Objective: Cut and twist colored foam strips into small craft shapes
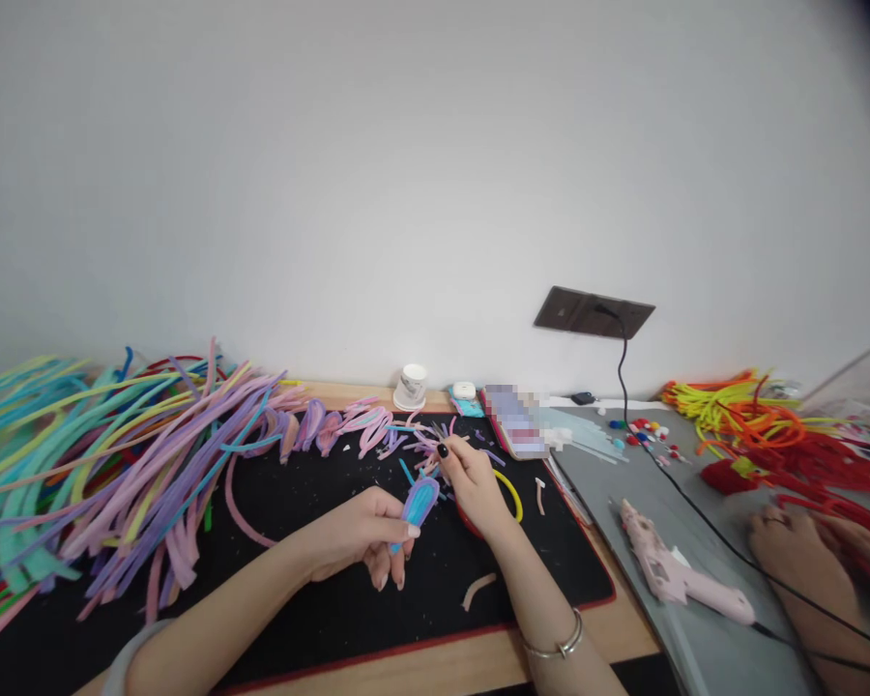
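My left hand (377, 535) is closed on a looped pipe-cleaner petal (421, 500), blue inside with a purple outer edge. Its rounded end points up, close to my right hand (471, 483). That hand is closed around a pair of scissors with a yellow and red handle (511, 495); the fingers hide most of them, and the blades are hard to make out. Short pipe-cleaner offcuts (424, 447) lie on the black mat (297, 609) just beyond both hands. Finished-looking pink and purple loops (366, 425) sit in a row behind the left hand.
A big heap of pastel pipe cleaners (152, 464) covers the left side. At the back are a small cup (412, 385), an earphone case (464, 391) and a phone (516, 420). A pink glue gun (685, 575) lies right, near another person's hand (797, 551).
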### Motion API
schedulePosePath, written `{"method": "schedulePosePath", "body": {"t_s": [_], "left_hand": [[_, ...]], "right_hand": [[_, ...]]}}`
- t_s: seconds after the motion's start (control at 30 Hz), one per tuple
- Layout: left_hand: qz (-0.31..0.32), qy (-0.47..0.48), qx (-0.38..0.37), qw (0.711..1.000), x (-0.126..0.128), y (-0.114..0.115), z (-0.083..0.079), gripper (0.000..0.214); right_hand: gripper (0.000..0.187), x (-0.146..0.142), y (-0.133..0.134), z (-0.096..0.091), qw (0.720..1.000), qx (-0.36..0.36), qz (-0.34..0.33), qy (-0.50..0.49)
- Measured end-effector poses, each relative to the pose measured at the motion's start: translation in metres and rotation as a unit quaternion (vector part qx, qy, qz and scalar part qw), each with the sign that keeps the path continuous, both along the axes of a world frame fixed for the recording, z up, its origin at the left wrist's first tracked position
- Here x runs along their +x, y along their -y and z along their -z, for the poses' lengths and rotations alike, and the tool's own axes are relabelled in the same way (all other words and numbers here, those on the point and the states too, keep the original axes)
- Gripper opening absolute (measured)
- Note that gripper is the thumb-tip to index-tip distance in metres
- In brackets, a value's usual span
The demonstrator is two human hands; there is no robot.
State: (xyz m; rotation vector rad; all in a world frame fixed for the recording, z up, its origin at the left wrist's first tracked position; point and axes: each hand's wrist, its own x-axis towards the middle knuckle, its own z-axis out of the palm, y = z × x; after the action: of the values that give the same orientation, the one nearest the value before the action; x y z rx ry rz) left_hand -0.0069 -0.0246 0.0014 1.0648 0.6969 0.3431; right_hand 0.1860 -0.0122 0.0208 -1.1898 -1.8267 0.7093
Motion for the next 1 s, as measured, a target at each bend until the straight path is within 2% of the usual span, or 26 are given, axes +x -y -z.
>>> {"method": "schedulePosePath", "body": {"t_s": [0.1, 0.17, 0.33, 0.57, 0.8, 0.9, 1.0], "left_hand": [[-0.006, 0.001, 0.007, 1.000, -0.0007, 0.0000, 0.0007, 0.026], [-0.008, 0.003, 0.009, 1.000, -0.0006, 0.0001, 0.0016, 0.026], [-0.009, -0.003, 0.004, 1.000, 0.0007, -0.0001, 0.0025, 0.025], [-0.014, -0.012, 0.009, 1.000, 0.0024, 0.0006, 0.0023, 0.029], [0.009, -0.036, 0.012, 0.999, 0.0049, 0.0036, 0.0020, 0.032], [0.003, -0.039, 0.013, 0.999, 0.0057, 0.0036, 0.0017, 0.034], [-0.027, -0.039, 0.023, 0.999, 0.0069, 0.0028, 0.0014, 0.036]], "right_hand": [[0.011, -0.0006, 0.0037, 0.0007, 0.996, -0.043, -0.059, -0.044], [0.010, -0.0029, 0.0057, 0.0019, 0.994, -0.059, -0.079, -0.048], [0.009, -0.0066, 0.0045, 0.0058, 0.998, -0.034, -0.050, -0.015], [0.010, -0.0072, 0.0035, 0.0043, 0.997, -0.065, -0.039, -0.011], [0.019, -0.0082, 0.0051, 0.0014, 0.999, -0.019, -0.024, 0.040], [0.019, -0.0076, 0.0039, 0.0017, 0.999, -0.022, -0.021, 0.024], [0.010, -0.0069, 0.0032, 0.0027, 0.997, -0.058, -0.032, -0.026]]}}
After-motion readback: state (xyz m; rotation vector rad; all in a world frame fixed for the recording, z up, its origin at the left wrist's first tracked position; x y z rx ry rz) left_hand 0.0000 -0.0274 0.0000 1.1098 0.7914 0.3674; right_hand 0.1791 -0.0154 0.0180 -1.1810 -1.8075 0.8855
